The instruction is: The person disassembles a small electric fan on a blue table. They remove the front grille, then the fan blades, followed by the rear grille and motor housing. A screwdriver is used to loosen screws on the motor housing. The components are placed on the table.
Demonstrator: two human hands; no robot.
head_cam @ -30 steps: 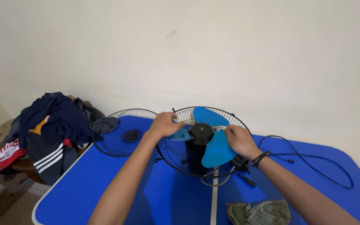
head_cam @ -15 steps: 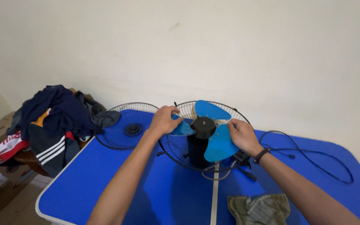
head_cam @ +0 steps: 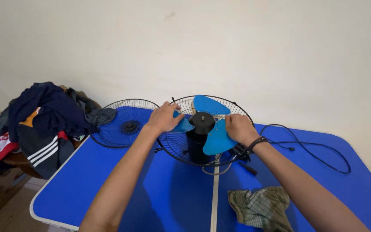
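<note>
Left hand: the left hand [head_cam: 165, 117] is laid on the left blade of the blue fan blade [head_cam: 207, 124], fingers curled over its edge in a loose grasp; how tightly it is closed cannot be told.

Right hand: the right hand [head_cam: 239, 128] is set on the right side of the same blade, fingers bent around the lower-right lobe; a dark band is worn at the wrist. The grip looks partly closed, not clenched.

Why held so: the blade is taken from both sides at once, which seems meant to keep it square on the shaft and steady about the black hub [head_cam: 202, 121].

Blade position: the three-lobed blade is seated at the middle of the rear fan guard [head_cam: 181, 144], in front of the black motor housing [head_cam: 196, 148], at the far middle of the table.

Guard as holder: the rear wire guard forms a shallow basket, tilted toward the viewer; only the blade and hub are held within it.

Front guard: the front fan guard [head_cam: 123, 124] is laid flat to the left, just beside the rear guard, with nothing in it.

Table: a blue folding table [head_cam: 86, 184] carries everything.

Cord: a black power cord [head_cam: 318, 150] is trailed across the right side.

Cloth: a checked green cloth [head_cam: 260, 206] is lying crumpled near the right forearm.

Clothes: a pile of clothes [head_cam: 39, 124] is heaped on something off the table's left edge.
</note>
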